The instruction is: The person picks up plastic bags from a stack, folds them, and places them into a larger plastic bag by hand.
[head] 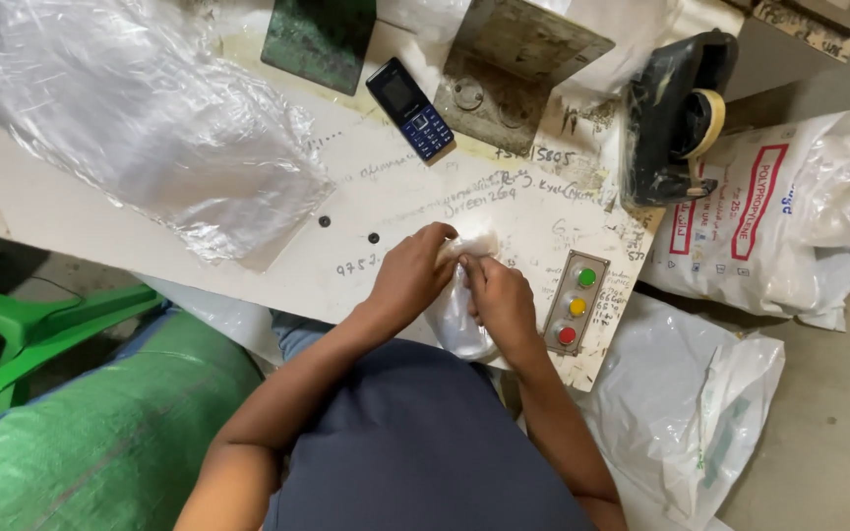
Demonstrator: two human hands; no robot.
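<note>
— Gripping what, exactly?
— A small clear plastic bag (pixel 456 320) at the near edge of the white table (pixel 248 231). Left hand (pixel 407 278) and right hand (pixel 500 305) both have fingers closed on its top, pinched together, seemingly to keep the mouth gathered.
— Anything close?
— A three-button control box (pixel 576 303) just right, at the near right corner.

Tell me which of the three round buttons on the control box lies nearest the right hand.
The red round button, lowest on the grey control box, sits closest to the right hand; yellow and green lie farther up.
</note>
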